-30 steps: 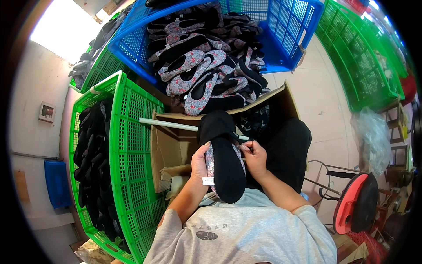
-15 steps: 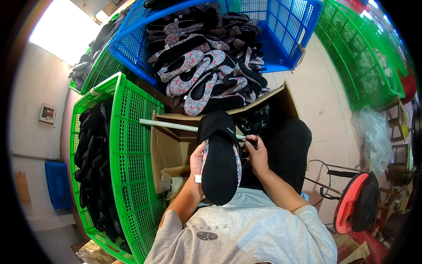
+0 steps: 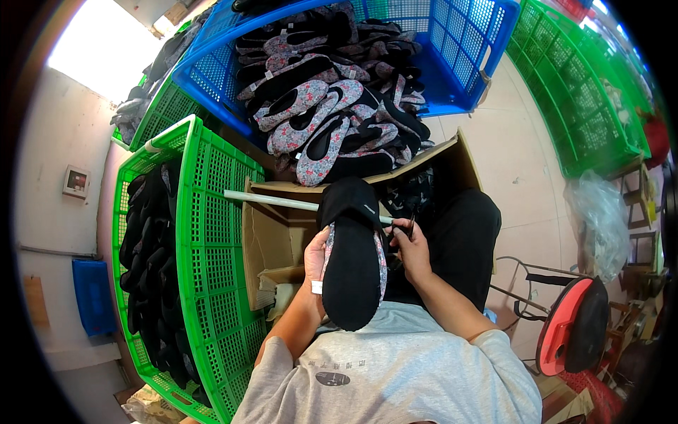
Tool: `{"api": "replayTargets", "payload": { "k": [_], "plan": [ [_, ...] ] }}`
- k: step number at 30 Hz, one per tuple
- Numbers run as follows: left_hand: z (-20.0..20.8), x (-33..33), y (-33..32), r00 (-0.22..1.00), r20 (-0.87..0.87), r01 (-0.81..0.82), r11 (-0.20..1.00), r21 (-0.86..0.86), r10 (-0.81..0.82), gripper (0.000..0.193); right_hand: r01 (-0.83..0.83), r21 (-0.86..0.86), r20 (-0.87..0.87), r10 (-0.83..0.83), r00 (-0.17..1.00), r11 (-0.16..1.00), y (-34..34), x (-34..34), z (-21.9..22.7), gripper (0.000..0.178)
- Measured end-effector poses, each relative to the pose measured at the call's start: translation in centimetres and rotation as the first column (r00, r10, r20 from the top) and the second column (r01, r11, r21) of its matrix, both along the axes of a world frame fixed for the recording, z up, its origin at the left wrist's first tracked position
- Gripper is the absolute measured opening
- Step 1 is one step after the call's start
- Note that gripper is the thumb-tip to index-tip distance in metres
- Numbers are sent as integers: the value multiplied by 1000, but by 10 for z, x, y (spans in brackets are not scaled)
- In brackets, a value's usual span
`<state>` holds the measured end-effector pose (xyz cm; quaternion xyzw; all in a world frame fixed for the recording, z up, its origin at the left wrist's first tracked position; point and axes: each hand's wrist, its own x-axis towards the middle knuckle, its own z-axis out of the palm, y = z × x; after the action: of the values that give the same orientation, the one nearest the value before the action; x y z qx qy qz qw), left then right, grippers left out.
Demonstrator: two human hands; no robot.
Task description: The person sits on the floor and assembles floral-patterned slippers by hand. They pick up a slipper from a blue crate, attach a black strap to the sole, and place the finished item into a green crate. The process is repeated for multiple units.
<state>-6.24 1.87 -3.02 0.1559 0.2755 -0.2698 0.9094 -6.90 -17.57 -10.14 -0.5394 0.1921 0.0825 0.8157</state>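
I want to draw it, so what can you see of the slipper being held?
The slipper is black and looks like soft cloth, its long, rounded face towards the camera. Flowery edges show along both sides, and a white tag sticks out at left. A black flap covers its far end, with a tiny pale mark. The left hand grips its left edge; the right hand is near its right. A pale rod passes behind.

There is one held slipper (image 3: pixel 351 275), one white rod (image 3: pixel 268 201) and one blue mesh crate (image 3: pixel 460 60).
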Motion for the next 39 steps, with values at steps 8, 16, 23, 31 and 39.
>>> {"api": "replayTargets", "payload": {
  "k": [8,16,23,31,39],
  "plan": [
    [-4,5,13,992,81,-94,996,13,92,47,-7,19,-22,7,1000,1000,-1,-1,3,17],
    [-7,11,37,967,194,-171,985,5,167,45,-43,-56,-14,42,999,998,1,0,-5,23],
    [13,9,23,889,298,-408,897,171,348,31,-121,-55,230,130,964,991,3,-7,1,31],
    [33,9,3,782,471,-583,745,323,408,18,-303,-39,558,273,784,952,-6,-12,16,54],
    [35,-5,-11,776,562,-551,743,381,287,15,-235,33,395,203,896,971,-4,-14,23,44]
  ]
}}
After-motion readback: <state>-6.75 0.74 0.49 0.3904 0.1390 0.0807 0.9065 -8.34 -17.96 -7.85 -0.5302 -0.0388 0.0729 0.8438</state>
